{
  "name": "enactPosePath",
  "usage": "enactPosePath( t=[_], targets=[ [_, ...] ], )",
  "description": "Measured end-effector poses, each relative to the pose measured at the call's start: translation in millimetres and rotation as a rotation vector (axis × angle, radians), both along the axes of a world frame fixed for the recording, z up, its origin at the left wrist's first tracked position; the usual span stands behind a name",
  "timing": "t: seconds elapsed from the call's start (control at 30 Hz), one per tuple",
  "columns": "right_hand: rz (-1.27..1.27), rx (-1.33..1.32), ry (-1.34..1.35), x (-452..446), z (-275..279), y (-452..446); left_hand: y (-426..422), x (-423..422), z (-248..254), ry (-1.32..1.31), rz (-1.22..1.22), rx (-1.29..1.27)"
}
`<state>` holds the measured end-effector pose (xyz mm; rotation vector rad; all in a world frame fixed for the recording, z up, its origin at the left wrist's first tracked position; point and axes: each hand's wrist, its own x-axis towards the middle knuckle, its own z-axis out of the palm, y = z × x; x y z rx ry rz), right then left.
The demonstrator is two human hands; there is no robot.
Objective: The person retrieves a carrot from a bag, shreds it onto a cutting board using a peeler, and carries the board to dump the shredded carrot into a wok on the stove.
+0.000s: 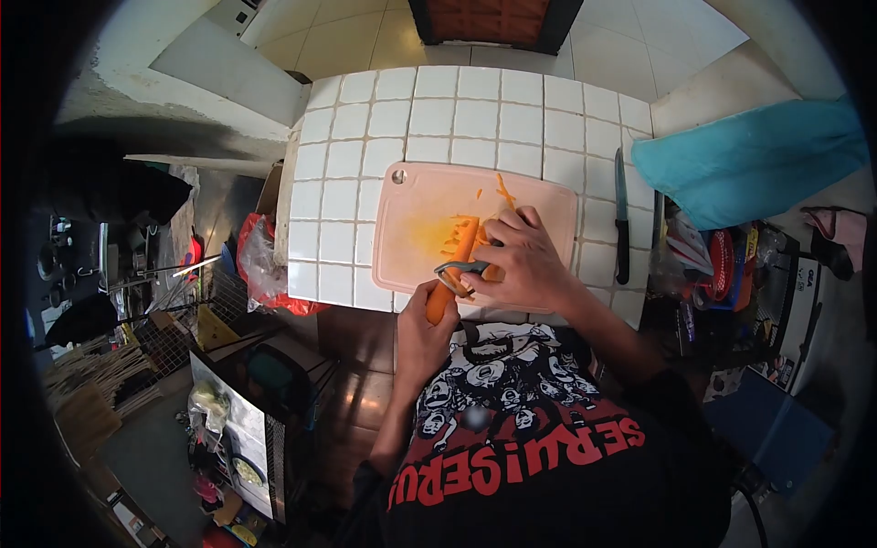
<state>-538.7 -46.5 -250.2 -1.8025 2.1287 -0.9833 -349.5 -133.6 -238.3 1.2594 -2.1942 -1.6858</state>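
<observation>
An orange carrot [464,245] slants over the front part of a pink cutting board [416,196]. My left hand [427,320] is closed around its near end, at the board's front edge. My right hand [525,256] grips a dark-handled peeler [454,268], whose metal head lies against the carrot close to my left hand. Orange carrot peelings [505,190] lie at the far side of my right hand, and more shreds sit beside the carrot. Part of the peeler's handle is hidden under my right fingers.
A knife [621,219] with a black handle lies on the white tiled counter [343,201], right of the board. A teal cloth [749,160] hangs at the right. Left of the counter are a red plastic bag [265,265] and a wire rack. A wooden chair-like object stands beyond the far edge.
</observation>
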Motion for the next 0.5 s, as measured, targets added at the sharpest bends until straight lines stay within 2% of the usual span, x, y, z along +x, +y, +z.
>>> enactPosePath(
  t=[0.27,0.37,0.5],
  targets=[
    [-0.174,0.067,0.127,-44,-39,0,1,9,1,-0.078,-0.081,-0.124],
    [-0.215,0.088,0.139,-48,-41,0,6,12,-10,-0.051,-0.099,-0.262],
    [-0.234,0.113,0.173,-49,-36,-2,8,9,-4,-0.068,-0.074,-0.233]
  ],
)
